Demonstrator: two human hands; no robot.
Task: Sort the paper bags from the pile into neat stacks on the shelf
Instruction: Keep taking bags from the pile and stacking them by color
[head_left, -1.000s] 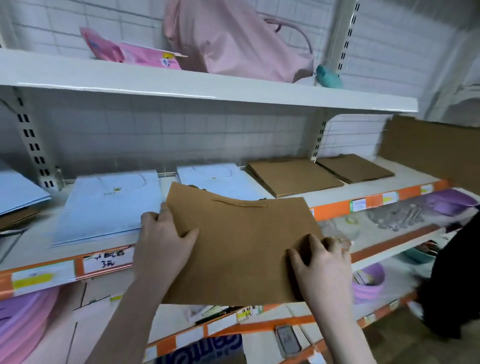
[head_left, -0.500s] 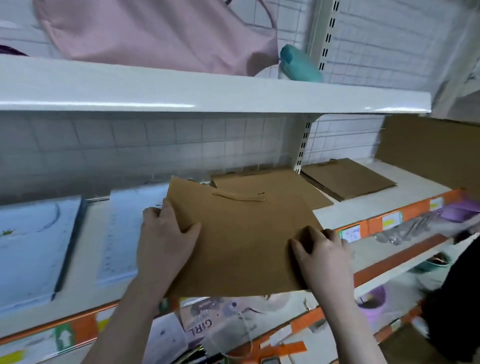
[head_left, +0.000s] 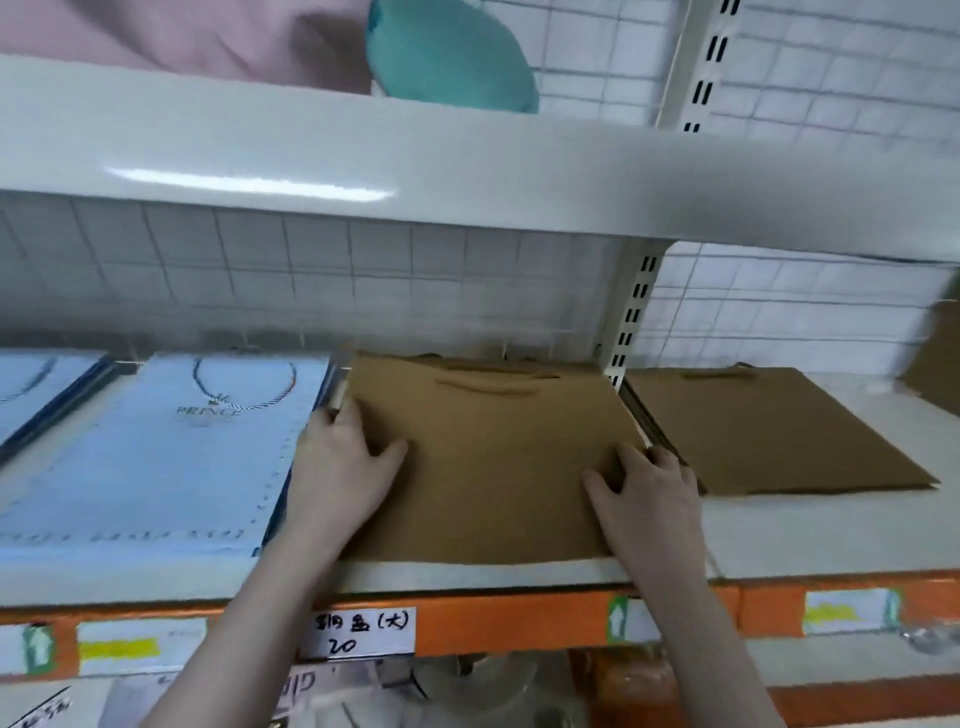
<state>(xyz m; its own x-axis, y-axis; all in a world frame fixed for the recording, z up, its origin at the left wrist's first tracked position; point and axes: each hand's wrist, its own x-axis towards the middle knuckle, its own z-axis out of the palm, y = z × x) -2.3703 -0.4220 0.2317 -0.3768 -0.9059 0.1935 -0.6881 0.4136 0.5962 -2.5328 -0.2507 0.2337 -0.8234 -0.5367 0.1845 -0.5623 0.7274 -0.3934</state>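
Observation:
A flat brown paper bag (head_left: 488, 457) lies on top of a brown stack in the middle of the white shelf (head_left: 810, 540), handle end toward the wall. My left hand (head_left: 340, 467) holds its left edge, thumb on top. My right hand (head_left: 644, 488) holds its right edge, thumb on top. A second brown stack (head_left: 769, 431) lies to the right. A light blue bag stack (head_left: 166, 447) printed with a rope handle lies to the left, and another blue stack (head_left: 36, 384) sits at the far left.
An upper white shelf (head_left: 467, 171) overhangs, carrying a pink bag (head_left: 208, 36) and a teal object (head_left: 452, 57). A slotted upright (head_left: 636, 312) stands behind the stacks. The orange shelf edge (head_left: 519, 618) carries price labels. Cardboard (head_left: 943, 358) leans at far right.
The brown bag went from being held in the air in front of the shelf to lying flat on the middle brown stack. Both hands moved forward with it, and the view came closer.

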